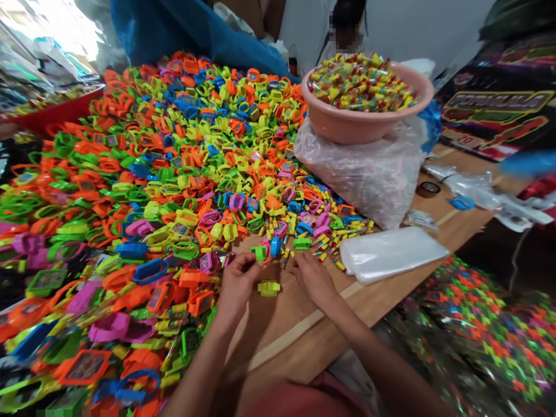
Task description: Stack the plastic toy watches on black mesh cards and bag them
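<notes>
My left hand [238, 281] is closed, its thumb and fingers pinched at a green toy watch [259, 253] by the edge of the pile. Just beyond stands a blue toy watch [275, 247]. My right hand [313, 281] has its fingers curled together beside small yellow-and-red tubes [285, 256]; whatever is between its fingertips is too small to make out. A yellow toy watch [269, 288] lies on the wooden table [282, 324] between my hands. Another green toy watch [302, 244] rests beyond my right hand.
A large heap of colourful toy watches [174, 156] covers the left and back. A pink basin [369, 124] full of small tubes sits on a plastic sack [369, 174]. Clear plastic bags [395, 252] lie at right, near a tape roll [428, 189]. Someone is behind the basin.
</notes>
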`<state>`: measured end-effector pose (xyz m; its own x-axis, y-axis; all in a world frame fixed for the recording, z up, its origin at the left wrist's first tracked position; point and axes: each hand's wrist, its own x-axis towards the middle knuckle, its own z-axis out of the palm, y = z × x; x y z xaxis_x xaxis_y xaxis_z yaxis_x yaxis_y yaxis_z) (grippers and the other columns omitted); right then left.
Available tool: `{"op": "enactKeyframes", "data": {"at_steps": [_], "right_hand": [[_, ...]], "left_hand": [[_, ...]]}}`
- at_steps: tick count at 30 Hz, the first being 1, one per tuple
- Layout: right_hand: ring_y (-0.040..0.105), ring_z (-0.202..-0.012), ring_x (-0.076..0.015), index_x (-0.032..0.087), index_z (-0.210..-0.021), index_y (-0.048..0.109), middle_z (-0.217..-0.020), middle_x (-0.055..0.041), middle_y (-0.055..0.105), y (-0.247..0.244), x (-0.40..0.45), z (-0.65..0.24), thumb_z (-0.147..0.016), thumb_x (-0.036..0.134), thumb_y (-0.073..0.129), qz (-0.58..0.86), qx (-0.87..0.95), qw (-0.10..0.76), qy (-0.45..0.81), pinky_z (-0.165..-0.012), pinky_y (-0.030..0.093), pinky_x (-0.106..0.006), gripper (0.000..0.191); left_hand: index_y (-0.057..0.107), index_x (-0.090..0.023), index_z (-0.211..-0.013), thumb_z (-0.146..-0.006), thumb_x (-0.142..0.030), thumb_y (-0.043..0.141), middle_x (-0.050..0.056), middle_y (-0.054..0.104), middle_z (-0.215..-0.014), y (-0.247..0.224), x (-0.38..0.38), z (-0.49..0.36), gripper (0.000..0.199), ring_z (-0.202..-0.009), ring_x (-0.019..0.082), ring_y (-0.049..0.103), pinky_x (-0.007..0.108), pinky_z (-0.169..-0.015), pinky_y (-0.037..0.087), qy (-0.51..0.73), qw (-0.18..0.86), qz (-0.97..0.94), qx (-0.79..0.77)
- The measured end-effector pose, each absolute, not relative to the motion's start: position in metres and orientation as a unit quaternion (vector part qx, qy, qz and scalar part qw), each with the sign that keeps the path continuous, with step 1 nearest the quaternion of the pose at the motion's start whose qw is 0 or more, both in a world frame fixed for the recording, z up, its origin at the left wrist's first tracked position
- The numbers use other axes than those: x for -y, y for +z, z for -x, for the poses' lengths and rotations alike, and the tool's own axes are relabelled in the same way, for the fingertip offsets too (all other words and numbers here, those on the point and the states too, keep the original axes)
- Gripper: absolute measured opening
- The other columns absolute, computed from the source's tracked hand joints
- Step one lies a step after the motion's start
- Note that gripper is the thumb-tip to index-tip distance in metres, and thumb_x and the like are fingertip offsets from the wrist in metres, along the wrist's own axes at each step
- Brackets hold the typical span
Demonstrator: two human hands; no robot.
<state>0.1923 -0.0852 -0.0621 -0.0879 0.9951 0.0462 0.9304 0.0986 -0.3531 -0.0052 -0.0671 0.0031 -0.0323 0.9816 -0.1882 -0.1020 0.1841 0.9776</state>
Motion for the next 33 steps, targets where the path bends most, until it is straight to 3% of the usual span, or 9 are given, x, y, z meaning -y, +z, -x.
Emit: {"op": "enactKeyframes", "data": {"at_steps": [5, 10, 19, 25, 33], "right_hand": [[0.069, -0.098, -0.0264, 0.019, -0.136, 0.054, -0.112, -0.0125, 0.071, -0.05, 0.095, -0.19, -0.103, 0.028, 0.048, 0.612, 0.677, 0.302, 0.274, -0.086, 0.054, -0.039, 0.035], [0.07, -0.093, -0.0189, 0.024, -0.129, 0.054, -0.107, -0.0063, 0.072, -0.034, 0.111, -0.178, -0.103, 0.041, 0.052, 0.487, 0.578, 0.409, 0.511, -0.084, 0.055, -0.033, 0.031], [0.058, -0.072, -0.0154, 0.019, -0.12, 0.068, -0.08, -0.0008, 0.066, -0.011, 0.113, -0.174, -0.093, 0.059, 0.065, 0.485, 0.481, 0.443, 0.58, -0.067, 0.048, -0.027, 0.048], [0.059, -0.068, -0.0132, 0.02, -0.115, 0.071, -0.084, -0.0007, 0.069, -0.009, 0.116, -0.174, -0.076, 0.055, 0.084, 0.452, 0.379, 0.469, 0.657, -0.063, 0.045, -0.026, 0.053], [0.061, -0.064, -0.0115, 0.018, -0.104, 0.072, -0.083, -0.0016, 0.071, -0.013, 0.115, -0.178, -0.07, 0.047, 0.093, 0.407, 0.326, 0.472, 0.711, -0.059, 0.042, -0.024, 0.049]], "left_hand": [[0.066, -0.016, -0.077, -0.059, -0.045, 0.092, -0.003, 0.062, -0.068, 0.003, 0.074, 0.002, 0.043, -0.059, 0.009, 0.053, 0.021, -0.058, 0.043, 0.488, 0.631, -0.351, -0.49], [0.061, -0.018, -0.075, -0.053, -0.043, 0.097, -0.003, 0.062, -0.072, 0.0, 0.076, 0.001, 0.05, -0.067, 0.011, 0.06, 0.022, -0.063, 0.046, 0.487, 0.684, -0.296, -0.456], [0.065, -0.02, -0.081, -0.055, -0.044, 0.098, -0.002, 0.069, -0.08, -0.001, 0.083, -0.007, 0.049, -0.071, 0.01, 0.062, 0.023, -0.071, 0.05, 0.497, 0.704, -0.29, -0.417], [0.066, -0.019, -0.085, -0.064, -0.042, 0.095, -0.002, 0.07, -0.078, 0.0, 0.086, -0.009, 0.042, -0.07, 0.011, 0.062, 0.022, -0.069, 0.049, 0.506, 0.687, -0.33, -0.404], [0.069, -0.018, -0.079, -0.063, -0.041, 0.096, -0.002, 0.071, -0.078, 0.004, 0.087, -0.011, 0.039, -0.071, 0.01, 0.062, 0.021, -0.07, 0.049, 0.519, 0.686, -0.336, -0.385]]}}
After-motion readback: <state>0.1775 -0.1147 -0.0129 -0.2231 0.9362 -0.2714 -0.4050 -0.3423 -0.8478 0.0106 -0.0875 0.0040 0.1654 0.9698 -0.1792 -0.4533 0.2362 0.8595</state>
